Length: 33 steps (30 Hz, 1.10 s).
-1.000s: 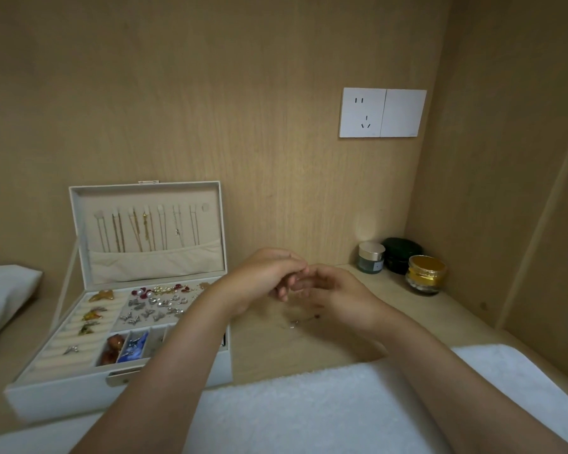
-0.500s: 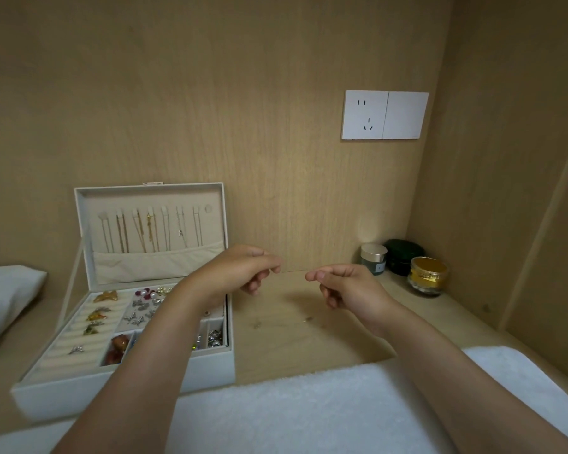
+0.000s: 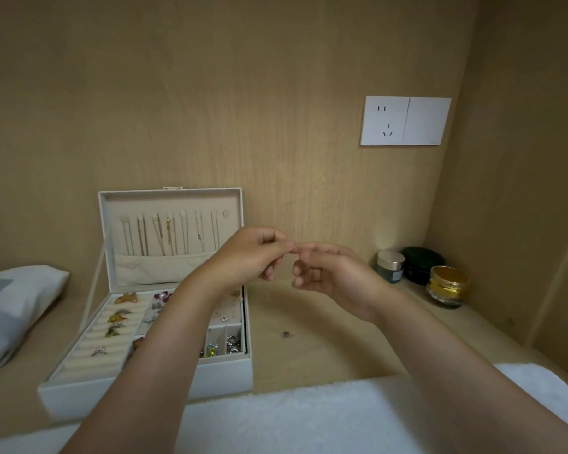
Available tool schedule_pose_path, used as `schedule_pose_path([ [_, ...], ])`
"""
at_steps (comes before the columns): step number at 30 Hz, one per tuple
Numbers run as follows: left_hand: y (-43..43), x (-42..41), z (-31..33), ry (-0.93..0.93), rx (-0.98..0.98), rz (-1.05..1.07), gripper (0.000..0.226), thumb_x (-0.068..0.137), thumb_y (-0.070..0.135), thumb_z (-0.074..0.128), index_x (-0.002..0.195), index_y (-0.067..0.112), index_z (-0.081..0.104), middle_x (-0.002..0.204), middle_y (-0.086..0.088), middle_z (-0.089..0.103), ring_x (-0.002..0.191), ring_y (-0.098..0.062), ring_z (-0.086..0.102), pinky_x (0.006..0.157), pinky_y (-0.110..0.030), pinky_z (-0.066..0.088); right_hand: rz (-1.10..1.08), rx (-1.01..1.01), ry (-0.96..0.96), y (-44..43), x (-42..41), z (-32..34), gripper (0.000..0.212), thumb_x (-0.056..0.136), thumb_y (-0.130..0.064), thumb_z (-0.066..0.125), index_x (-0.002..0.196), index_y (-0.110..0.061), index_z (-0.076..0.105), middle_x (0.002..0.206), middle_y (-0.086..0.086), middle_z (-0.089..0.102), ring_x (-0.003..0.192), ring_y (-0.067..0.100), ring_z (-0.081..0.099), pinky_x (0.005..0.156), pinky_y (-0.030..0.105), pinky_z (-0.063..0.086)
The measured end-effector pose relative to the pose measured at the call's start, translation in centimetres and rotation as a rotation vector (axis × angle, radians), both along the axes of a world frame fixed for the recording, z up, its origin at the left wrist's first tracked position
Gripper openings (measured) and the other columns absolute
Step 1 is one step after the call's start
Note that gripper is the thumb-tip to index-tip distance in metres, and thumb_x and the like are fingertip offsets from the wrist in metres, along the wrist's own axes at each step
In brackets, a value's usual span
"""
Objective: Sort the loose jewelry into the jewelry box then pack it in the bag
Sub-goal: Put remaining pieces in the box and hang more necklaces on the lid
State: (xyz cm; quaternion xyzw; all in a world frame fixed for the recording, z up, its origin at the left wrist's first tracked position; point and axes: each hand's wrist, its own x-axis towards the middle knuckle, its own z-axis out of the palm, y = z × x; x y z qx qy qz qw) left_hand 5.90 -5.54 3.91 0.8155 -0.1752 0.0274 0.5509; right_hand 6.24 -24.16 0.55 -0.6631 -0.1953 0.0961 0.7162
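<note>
In the head view, our left hand (image 3: 253, 253) and right hand (image 3: 335, 276), apart a moment before, had met again right of the open jewelry box (image 3: 217, 375). Their curled fingers (image 3: 284, 245) pinched what seemed a fine necklace (image 3: 287, 334). Its pendant sat low by the worktop (image 3: 325, 355), not yet sorted.

3 corner jars (image 3: 422, 265), wall socket (image 3: 405, 120) above, possibly a pillow (image 3: 14, 306)

Forearms raised; left hand (image 3: 253, 253), right hand (image 3: 335, 276) pinching, fingers (image 3: 290, 246) tip-to-tip.
</note>
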Motion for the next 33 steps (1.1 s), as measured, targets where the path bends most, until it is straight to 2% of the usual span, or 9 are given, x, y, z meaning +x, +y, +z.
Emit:
schedule_pose_path([
  [3, 1.6, 0.0, 0.7, -0.033, 0.014, 0.065, 0.018, 0.097, 0.022, 0.060, 0.090, 0.014, 0.074, 0.059, 0.005, 0.054, 0.055, -0.013, 0.052, 0.062, -0.027, 0.050, -0.016, -0.020, -0.001, 1.4, 0.7, 1.0, 0.020, 0.099, -0.009, 0.056, 0.112, -0.002, 0.070, 0.067, 0.003, 0.051, 0.061, 0.015, 0.051, 0.097, 0.050, 0.052],
  [8, 4.4, 0.5, 1.3, -0.096, 0.017, 0.141, 0.015, 0.095, 0.024, 0.063, 0.089, 0.014, 0.072, 0.061, 0.005, 0.055, 0.054, -0.012, 0.051, 0.060, -0.026, 0.048, -0.037, -0.019, -0.015, 4.2, 1.9, 2.3, 0.014, 0.099, -0.010, 0.058, 0.094, -0.007, 0.070, 0.061, 0.000, 0.048, 0.055, 0.014, 0.050, 0.095, 0.051, 0.053],
  [12, 6.5, 1.5, 1.4, -0.130, 0.031, 0.188, 0.014, 0.094, 0.024, 0.065, 0.087, 0.014, 0.072, 0.065, 0.005, 0.057, 0.053, -0.012, 0.050, 0.056, -0.023, 0.046, -0.048, 0.002, 0.009, 6.5, 3.0, 3.3, 0.015, 0.101, -0.013, 0.054, 0.094, -0.009, 0.067, 0.065, 0.003, 0.050, 0.050, 0.015, 0.046, 0.060, 0.033, 0.050],
  [15, 7.8, 2.6, 1.0, -0.154, -0.033, 0.256, 0.013, 0.093, 0.024, 0.066, 0.087, 0.014, 0.073, 0.063, 0.006, 0.058, 0.054, -0.012, 0.052, 0.058, -0.027, 0.048, -0.168, -0.125, -0.073, 8.1, 3.9, 3.6, 0.015, 0.101, -0.018, 0.057, 0.096, -0.011, 0.070, 0.060, -0.003, 0.048, 0.045, 0.012, 0.037, 0.048, 0.026, 0.037],
  [18, 8.7, 3.9, 0.4, -0.185, -0.077, 0.348, 0.013, 0.092, 0.024, 0.066, 0.084, 0.017, 0.073, 0.062, 0.008, 0.060, 0.051, -0.007, 0.052, 0.059, -0.027, 0.047, -0.372, -0.211, -0.223, 9.7, 5.2, 3.4, 0.012, 0.096, -0.022, 0.067, 0.092, -0.013, 0.074, 0.051, -0.017, 0.053, 0.043, -0.001, 0.045, 0.048, 0.015, 0.038],
  [20, 9.1, 4.9, -0.1, -0.190, -0.073, 0.401, 0.013, 0.092, 0.026, 0.067, 0.081, 0.022, 0.073, 0.064, 0.009, 0.063, 0.053, -0.004, 0.054, 0.062, -0.025, 0.045, -0.486, -0.212, -0.326, 10.6, 6.3, 3.2, 0.010, 0.092, -0.021, 0.072, 0.084, -0.017, 0.076, 0.058, -0.016, 0.060, 0.049, -0.005, 0.051, 0.053, 0.011, 0.040],
  [26, 9.1, 6.9, -0.5, -0.218, -0.070, 0.590, 0.020, 0.090, 0.031, 0.066, 0.072, 0.024, 0.071, 0.056, 0.013, 0.065, 0.055, -0.001, 0.060, 0.062, -0.023, 0.045, -0.729, -0.355, -0.516, 12.9, 8.3, 2.8, 0.010, 0.086, -0.030, 0.077, 0.077, -0.024, 0.074, 0.065, -0.007, 0.063, 0.058, 0.001, 0.055, 0.055, 0.011, 0.043],
  [29, 8.7, 7.3, -0.3, -0.240, -0.044, 0.645, 0.019, 0.088, 0.034, 0.068, 0.073, 0.024, 0.072, 0.062, 0.010, 0.070, 0.059, -0.008, 0.067, 0.065, -0.031, 0.058, -0.871, -0.435, -0.661, 13.8, 9.2, 2.7, 0.012, 0.084, -0.027, 0.076, 0.074, -0.022, 0.072, 0.069, -0.009, 0.060, 0.061, 0.004, 0.053, 0.056, 0.012, 0.037],
  [33, 8.4, 7.5, -0.5, -0.252, 0.051, 0.677, 0.024, 0.086, 0.035, 0.066, 0.067, 0.021, 0.070, 0.062, 0.009, 0.070, 0.060, -0.013, 0.068, 0.065, -0.037, 0.060, -0.956, -0.508, -0.756, 14.5, 9.7, 2.8, 0.009, 0.085, -0.022, 0.074, 0.077, -0.018, 0.072, 0.079, -0.006, 0.062, 0.066, 0.007, 0.054, 0.055, 0.014, 0.036],
])
